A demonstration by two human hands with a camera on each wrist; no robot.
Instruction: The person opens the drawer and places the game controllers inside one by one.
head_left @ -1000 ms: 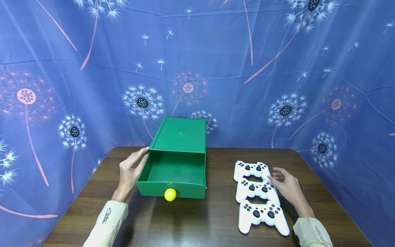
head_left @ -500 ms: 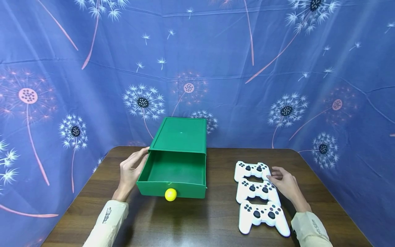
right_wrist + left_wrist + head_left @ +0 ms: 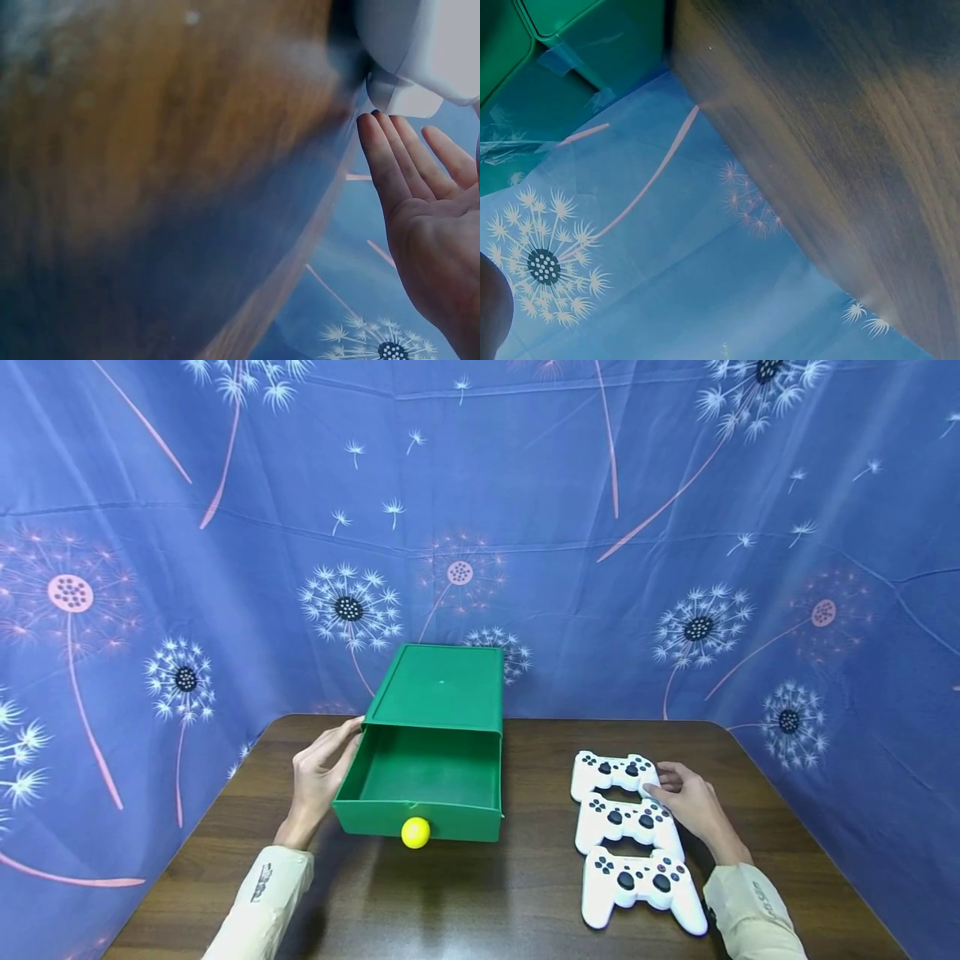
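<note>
A green box [image 3: 442,687] has its drawer [image 3: 416,824] pulled out toward me, with a yellow ball knob [image 3: 415,832] at the front. My left hand [image 3: 318,777] rests its fairly straight fingers against the box's left side, near the drawer opening. Only a dark bit of it shows in the left wrist view. On the right, three white game controllers lie in a column: the farthest [image 3: 613,772], the middle [image 3: 626,823] and the nearest [image 3: 637,885]. My right hand [image 3: 693,806] reaches the farthest controller's right grip, thumb overlapping it. In the right wrist view its fingers extend straight, tips right at a white grip [image 3: 409,97].
Everything stands on a dark brown wooden table [image 3: 540,893]. Behind and beside it hangs a blue cloth [image 3: 555,577] with dandelion prints. The box stands near the table's back edge, the controllers to the right of it.
My right hand has shifted slightly left, closer over the farthest controller's right grip. The left hand, the box and the controllers have stayed in place.
</note>
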